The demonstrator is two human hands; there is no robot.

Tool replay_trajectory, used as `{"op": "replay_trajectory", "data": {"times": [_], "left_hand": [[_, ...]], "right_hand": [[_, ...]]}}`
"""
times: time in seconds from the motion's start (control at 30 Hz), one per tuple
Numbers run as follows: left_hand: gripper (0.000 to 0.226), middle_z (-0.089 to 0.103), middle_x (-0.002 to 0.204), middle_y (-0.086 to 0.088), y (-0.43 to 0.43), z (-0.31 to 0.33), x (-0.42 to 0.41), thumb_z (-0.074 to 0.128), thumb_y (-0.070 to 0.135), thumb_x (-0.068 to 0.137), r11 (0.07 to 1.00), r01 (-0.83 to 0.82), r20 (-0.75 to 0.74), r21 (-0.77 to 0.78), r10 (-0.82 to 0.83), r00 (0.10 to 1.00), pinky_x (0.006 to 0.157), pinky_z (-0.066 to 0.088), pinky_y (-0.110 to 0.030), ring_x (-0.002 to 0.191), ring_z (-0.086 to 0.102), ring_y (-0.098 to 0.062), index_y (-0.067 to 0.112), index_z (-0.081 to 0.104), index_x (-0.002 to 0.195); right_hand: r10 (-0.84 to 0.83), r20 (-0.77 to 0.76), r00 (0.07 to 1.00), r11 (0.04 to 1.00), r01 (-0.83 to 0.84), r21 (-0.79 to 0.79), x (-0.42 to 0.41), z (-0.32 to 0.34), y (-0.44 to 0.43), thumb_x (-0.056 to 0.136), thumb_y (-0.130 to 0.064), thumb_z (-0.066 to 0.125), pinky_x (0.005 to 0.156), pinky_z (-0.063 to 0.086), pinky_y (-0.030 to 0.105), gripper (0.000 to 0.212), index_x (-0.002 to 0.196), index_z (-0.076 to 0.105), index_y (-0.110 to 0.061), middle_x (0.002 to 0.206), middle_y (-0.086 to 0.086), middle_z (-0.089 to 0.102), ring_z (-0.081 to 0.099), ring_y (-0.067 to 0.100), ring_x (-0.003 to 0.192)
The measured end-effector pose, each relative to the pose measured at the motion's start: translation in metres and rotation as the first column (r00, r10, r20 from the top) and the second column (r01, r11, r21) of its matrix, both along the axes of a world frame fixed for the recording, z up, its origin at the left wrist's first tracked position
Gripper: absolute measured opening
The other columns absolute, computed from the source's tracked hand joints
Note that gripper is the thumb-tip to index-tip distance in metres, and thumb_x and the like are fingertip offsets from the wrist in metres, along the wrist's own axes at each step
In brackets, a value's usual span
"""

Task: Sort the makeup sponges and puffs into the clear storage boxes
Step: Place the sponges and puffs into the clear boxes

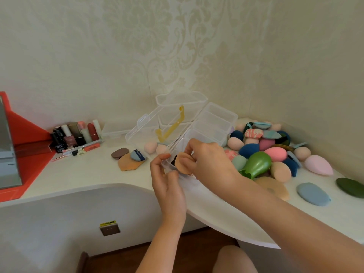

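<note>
A clear divided storage box stands on the white desk, its near end tilted toward me. My left hand grips the box's near corner with thumb and fingers. My right hand pinches a round beige puff at the nearest compartment, where dark puffs show. A second clear box with a yellow handle lies open behind. A heap of sponges in pink, navy, peach and green lies to the right. Flat puffs lie to the left.
Lipsticks and nail polish bottles stand at the back left beside a red stand with a mirror. A blue puff and a dark green puff lie near the right edge. Wallpapered walls close the corner behind.
</note>
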State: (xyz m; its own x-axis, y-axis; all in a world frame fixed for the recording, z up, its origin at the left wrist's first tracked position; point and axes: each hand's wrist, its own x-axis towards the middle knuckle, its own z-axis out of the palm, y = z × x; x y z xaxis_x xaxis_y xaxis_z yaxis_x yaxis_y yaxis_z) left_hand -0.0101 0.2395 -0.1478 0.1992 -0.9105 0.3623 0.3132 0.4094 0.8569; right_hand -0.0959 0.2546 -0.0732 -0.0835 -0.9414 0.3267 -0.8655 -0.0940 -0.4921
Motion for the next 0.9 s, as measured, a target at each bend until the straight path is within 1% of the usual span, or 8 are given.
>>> {"op": "replay_trajectory", "data": {"times": [0.1,0.2,0.3,0.43,0.6,0.77,0.83,0.9], "left_hand": [[0.036,0.058,0.104,0.003,0.001,0.002,-0.001,0.042,-0.005,0.084,1.000,0.005,0.000,-0.005,-0.005,1.000,0.078,0.045,-0.012,0.095,0.057,0.000,0.023,0.053,0.104],[0.040,0.058,0.104,0.001,0.001,0.002,-0.002,0.040,-0.014,0.087,1.000,-0.003,0.000,0.007,0.003,1.000,0.078,0.044,-0.010,0.094,0.057,0.002,0.019,0.053,0.105],[0.033,0.059,0.108,-0.002,0.000,0.001,-0.001,0.044,-0.002,0.083,1.000,-0.008,0.001,0.003,0.008,1.000,0.082,0.046,-0.013,0.101,0.057,-0.005,0.020,0.054,0.106],[0.032,0.059,0.110,-0.002,0.000,0.000,0.000,0.045,0.008,0.078,1.000,-0.018,0.013,-0.003,0.018,1.000,0.082,0.045,-0.012,0.103,0.057,-0.006,0.020,0.054,0.107],[0.034,0.059,0.108,0.001,-0.001,-0.001,-0.001,0.045,0.006,0.076,1.000,-0.017,-0.001,-0.023,0.017,1.000,0.078,0.045,-0.011,0.100,0.058,-0.002,0.018,0.054,0.107],[0.032,0.060,0.108,-0.003,-0.001,-0.001,-0.002,0.046,0.009,0.077,0.999,-0.020,-0.013,-0.024,0.020,1.000,0.076,0.045,-0.010,0.096,0.059,-0.003,0.016,0.054,0.106],[0.031,0.060,0.109,-0.001,-0.002,-0.002,-0.002,0.046,0.010,0.078,0.999,-0.026,0.000,-0.021,0.026,1.000,0.078,0.044,-0.010,0.100,0.058,-0.003,0.019,0.054,0.106],[0.030,0.060,0.108,0.000,-0.002,-0.003,-0.002,0.046,0.010,0.078,0.999,-0.033,-0.002,-0.016,0.033,0.999,0.078,0.045,-0.011,0.098,0.057,-0.003,0.021,0.055,0.104]], "right_hand": [[0.018,-0.073,0.997,0.999,-0.020,-0.027,-0.001,-0.002,-0.001,0.087,-0.023,0.059,0.068,0.050,0.037,0.016,0.094,0.058,-0.009,0.077,0.009,0.068,0.062,0.028,0.076],[0.027,-0.134,0.991,0.995,-0.039,-0.090,-0.001,-0.006,-0.004,0.088,-0.029,0.059,0.063,0.047,0.034,0.018,0.093,0.056,-0.012,0.073,0.006,0.066,0.060,0.027,0.072],[0.033,-0.174,0.984,0.985,-0.062,-0.161,-0.001,-0.011,-0.006,0.090,-0.027,0.056,0.057,0.041,0.033,0.017,0.088,0.052,-0.011,0.065,0.006,0.059,0.056,0.029,0.065],[0.058,-0.025,0.998,0.988,-0.061,-0.142,-0.008,-0.009,-0.009,0.085,-0.021,0.063,0.059,0.048,0.035,0.013,0.084,0.057,-0.008,0.066,0.009,0.066,0.060,0.028,0.064],[0.083,0.068,0.994,0.995,-0.080,-0.052,-0.014,-0.006,-0.010,0.091,-0.025,0.057,0.062,0.053,0.031,0.011,0.092,0.057,-0.015,0.067,0.002,0.071,0.065,0.012,0.058],[0.086,0.078,0.993,0.994,-0.080,-0.081,-0.014,-0.006,-0.009,0.097,-0.025,0.049,0.053,0.045,0.023,0.008,0.099,0.041,-0.024,0.066,0.004,0.070,0.053,0.007,0.046],[0.113,0.074,0.991,0.989,-0.105,-0.103,-0.014,-0.008,-0.009,0.097,-0.022,0.047,0.053,0.046,0.025,0.011,0.097,0.037,-0.027,0.066,0.005,0.069,0.056,0.010,0.047],[0.145,0.076,0.986,0.984,-0.136,-0.117,-0.015,-0.011,-0.009,0.096,-0.018,0.047,0.057,0.049,0.031,0.005,0.095,0.044,-0.022,0.067,0.006,0.067,0.061,0.019,0.056]]}}
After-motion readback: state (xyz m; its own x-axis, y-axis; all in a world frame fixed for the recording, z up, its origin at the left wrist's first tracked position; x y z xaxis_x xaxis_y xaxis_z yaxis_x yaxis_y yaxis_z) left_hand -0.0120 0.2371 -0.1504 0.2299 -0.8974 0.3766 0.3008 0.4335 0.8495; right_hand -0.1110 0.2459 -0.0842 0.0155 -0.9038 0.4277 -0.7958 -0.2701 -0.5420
